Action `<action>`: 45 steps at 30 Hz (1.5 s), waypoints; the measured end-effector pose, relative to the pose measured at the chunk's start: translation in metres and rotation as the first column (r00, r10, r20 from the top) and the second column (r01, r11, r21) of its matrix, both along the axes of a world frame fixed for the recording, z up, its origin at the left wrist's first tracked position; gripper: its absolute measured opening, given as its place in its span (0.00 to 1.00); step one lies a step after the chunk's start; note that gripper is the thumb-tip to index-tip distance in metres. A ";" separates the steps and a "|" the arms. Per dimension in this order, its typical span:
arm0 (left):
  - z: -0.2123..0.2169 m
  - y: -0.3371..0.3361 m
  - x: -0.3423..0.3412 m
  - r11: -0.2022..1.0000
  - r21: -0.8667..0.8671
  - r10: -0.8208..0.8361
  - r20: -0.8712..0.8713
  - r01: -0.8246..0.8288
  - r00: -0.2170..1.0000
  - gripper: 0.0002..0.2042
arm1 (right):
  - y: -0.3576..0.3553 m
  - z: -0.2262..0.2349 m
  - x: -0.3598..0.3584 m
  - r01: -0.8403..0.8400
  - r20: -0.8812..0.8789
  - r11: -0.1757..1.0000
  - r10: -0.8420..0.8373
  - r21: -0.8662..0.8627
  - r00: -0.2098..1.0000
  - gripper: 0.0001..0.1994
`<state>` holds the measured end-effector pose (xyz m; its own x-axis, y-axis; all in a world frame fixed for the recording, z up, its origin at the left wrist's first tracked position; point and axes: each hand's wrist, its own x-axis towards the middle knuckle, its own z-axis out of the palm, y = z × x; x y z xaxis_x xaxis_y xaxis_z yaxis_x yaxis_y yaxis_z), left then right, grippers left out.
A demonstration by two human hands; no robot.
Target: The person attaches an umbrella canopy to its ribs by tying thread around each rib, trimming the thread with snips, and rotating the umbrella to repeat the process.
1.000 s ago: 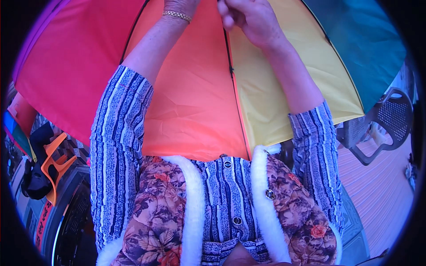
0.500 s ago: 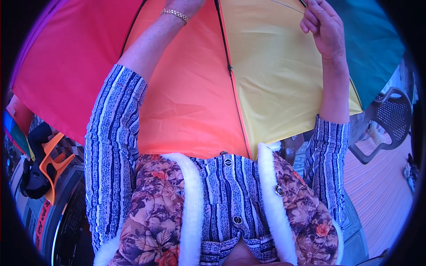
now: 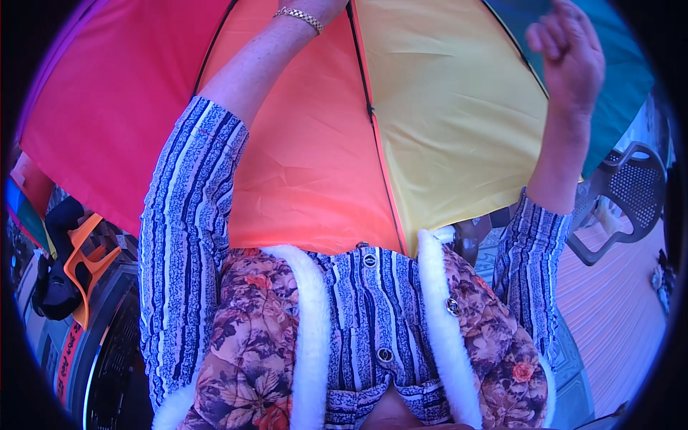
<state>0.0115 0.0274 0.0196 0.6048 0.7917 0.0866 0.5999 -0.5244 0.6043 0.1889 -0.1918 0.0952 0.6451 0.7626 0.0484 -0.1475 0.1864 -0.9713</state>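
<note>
A large umbrella canopy (image 3: 301,158) with red, orange, yellow and green panels is spread out in front of me, its inner side with dark ribs showing. My left hand (image 3: 326,7), with a gold bracelet at the wrist, is at the top edge over the orange panel, close to a black rib (image 3: 362,64). Its fingers are cut off by the picture's edge. My right hand (image 3: 571,68) is raised in front of the green panel (image 3: 620,107), fingers bent and pinched together. What sits between those fingertips is too small to make out.
A grey plastic chair (image 3: 631,193) with a perforated back stands at the right, beside a pleated pinkish surface (image 3: 609,308). On the left are an orange plastic frame (image 3: 86,265), a black object (image 3: 57,294) and a round dark thing (image 3: 118,365) with a shiny rim.
My right hand has moved right and slightly down, from the yellow panel's edge to the green one. The thin thread seen beside it earlier no longer shows. My left hand shifted slightly right.
</note>
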 end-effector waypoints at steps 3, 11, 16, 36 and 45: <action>0.000 -0.002 0.006 1.000 0.021 -0.012 -0.040 0.012 0.999 0.12 | -0.023 0.010 0.034 -0.054 -0.041 0.982 0.063 0.183 0.997 0.10; 0.002 -0.007 -0.005 0.972 0.037 -0.233 0.260 0.231 0.937 0.07 | -0.006 0.021 0.027 0.056 -0.073 0.966 -0.039 0.252 0.997 0.10; 0.004 -0.007 -0.011 0.935 0.126 -0.348 0.158 0.331 0.924 0.05 | 0.032 0.031 -0.040 0.298 -0.055 0.950 -0.294 0.092 0.954 0.08; 0.001 -0.006 -0.003 0.791 -0.464 -0.046 0.604 0.398 0.796 0.05 | 0.116 -0.119 -0.100 -0.198 0.344 0.964 0.248 -0.175 0.906 0.07; 0.016 -0.012 -0.016 0.947 -0.072 -0.236 0.506 0.313 0.830 0.03 | 0.114 -0.102 -0.108 -0.094 0.304 0.991 0.118 -0.093 0.945 0.06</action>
